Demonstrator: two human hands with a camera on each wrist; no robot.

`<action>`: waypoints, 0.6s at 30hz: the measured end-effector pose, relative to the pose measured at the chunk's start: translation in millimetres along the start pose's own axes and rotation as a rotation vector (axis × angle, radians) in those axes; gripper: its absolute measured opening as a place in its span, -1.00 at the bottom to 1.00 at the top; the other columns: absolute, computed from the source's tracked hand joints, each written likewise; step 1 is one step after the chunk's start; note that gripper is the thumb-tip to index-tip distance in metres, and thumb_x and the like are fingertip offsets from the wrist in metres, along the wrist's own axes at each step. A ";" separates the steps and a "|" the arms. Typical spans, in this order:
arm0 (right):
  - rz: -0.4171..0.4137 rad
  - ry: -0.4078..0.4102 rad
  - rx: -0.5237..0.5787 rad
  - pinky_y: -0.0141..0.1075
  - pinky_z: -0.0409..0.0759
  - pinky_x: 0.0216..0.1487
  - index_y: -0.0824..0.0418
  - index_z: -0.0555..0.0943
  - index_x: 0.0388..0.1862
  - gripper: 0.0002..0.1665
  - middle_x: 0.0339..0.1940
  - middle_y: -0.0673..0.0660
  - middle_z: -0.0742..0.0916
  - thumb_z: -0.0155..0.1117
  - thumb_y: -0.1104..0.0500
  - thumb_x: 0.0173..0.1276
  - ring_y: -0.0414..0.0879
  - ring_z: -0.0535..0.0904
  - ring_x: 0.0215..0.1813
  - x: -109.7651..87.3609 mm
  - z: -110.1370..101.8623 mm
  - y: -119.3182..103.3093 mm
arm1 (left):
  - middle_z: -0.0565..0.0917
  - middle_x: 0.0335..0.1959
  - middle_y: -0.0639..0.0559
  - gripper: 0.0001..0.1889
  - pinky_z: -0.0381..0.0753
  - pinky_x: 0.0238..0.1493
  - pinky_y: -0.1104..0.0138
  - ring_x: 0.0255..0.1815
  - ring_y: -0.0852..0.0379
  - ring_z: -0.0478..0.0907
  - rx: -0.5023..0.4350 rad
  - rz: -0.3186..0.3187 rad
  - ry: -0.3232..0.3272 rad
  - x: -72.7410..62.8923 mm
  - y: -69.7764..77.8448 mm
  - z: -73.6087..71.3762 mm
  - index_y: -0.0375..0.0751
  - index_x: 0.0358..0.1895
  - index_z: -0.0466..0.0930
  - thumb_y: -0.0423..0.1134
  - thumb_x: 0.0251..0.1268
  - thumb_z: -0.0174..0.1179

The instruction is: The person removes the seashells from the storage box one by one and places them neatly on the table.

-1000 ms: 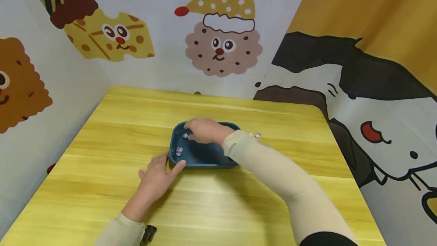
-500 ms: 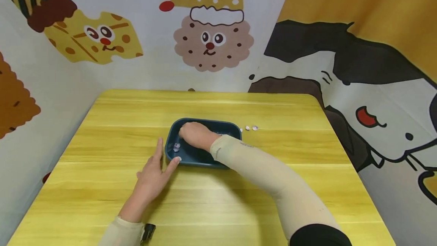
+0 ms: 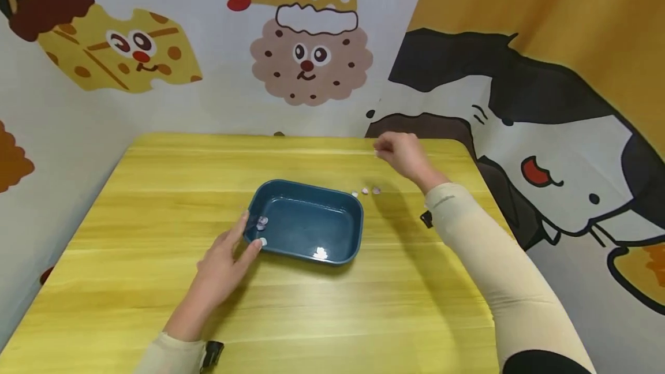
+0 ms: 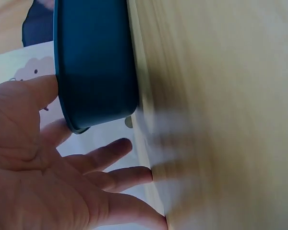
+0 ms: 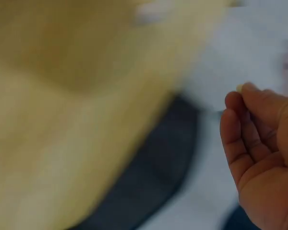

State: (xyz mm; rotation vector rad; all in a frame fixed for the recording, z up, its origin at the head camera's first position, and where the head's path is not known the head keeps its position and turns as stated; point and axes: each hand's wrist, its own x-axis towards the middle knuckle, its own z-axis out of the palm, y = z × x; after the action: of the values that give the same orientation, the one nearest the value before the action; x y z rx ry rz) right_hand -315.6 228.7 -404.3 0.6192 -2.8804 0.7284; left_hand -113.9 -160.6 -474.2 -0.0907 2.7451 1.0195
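A dark blue rectangular tray (image 3: 306, 221) stands on the wooden table. My left hand (image 3: 220, 270) touches its left end, thumb on the near rim and the other fingers spread, fairly straight. Small purple-and-white pieces (image 3: 262, 223) lie close together inside the tray's left end; their kind is too small to tell. Beyond the tray's right side, my right hand (image 3: 407, 157) is raised over the table's far part, pinching a tiny pale piece (image 5: 239, 88) between thumb and forefinger. On the table by the tray's far right corner, similar small pieces (image 3: 365, 191) form a short row.
The yellow wood-grain table (image 3: 291, 328) meets a cartoon-printed cloth (image 3: 312, 114) along its far edge. Black clips show at both wrists, one on the left sleeve (image 3: 171, 354) and one below the right sleeve (image 3: 464, 218).
My right hand dipped into the tray's left end, took a small piece there, and has moved right and away over the table. My left hand stays by the tray's left end.
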 end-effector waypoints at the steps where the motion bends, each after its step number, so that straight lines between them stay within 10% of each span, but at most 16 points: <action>1: 0.047 -0.039 -0.014 0.03 0.77 0.15 0.29 0.77 0.09 -0.78 0.04 0.27 0.85 0.38 0.30 0.53 0.16 0.81 0.09 -5.1 3.3 17.4 | 0.22 0.69 -0.42 -0.18 -0.11 0.33 -0.77 0.63 -0.61 0.20 0.004 0.003 0.001 -1.6 -2.0 -1.3 0.43 0.77 -0.20 0.40 0.62 -0.06; 6: 0.119 -0.186 -0.066 0.03 0.76 0.16 0.27 0.77 0.12 -0.74 0.04 0.24 0.87 0.41 0.30 0.50 0.15 0.80 0.11 -29.6 33.2 62.8 | 0.25 0.67 -0.43 -0.19 0.06 0.39 -0.69 0.62 -0.61 0.20 0.026 0.012 0.021 -5.9 -9.3 -6.8 0.30 0.78 -0.08 0.38 0.64 -0.05; 18: -0.063 -0.062 -0.269 0.03 0.79 0.06 0.07 0.85 0.08 -0.76 0.03 0.08 0.90 0.43 0.23 0.50 0.10 0.86 -0.01 -45.3 59.4 51.7 | 0.18 0.71 -0.41 -0.15 0.19 0.53 -0.49 0.67 -0.55 0.15 -0.012 -0.018 0.040 -7.0 -8.9 -17.5 0.25 0.79 -0.16 0.41 0.63 -0.10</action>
State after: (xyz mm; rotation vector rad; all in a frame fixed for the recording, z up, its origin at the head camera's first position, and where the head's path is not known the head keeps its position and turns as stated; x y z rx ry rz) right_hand -295.8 258.3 -488.0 0.7019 -2.9257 0.3095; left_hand -109.0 -178.9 -465.5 -0.1397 2.7695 1.0400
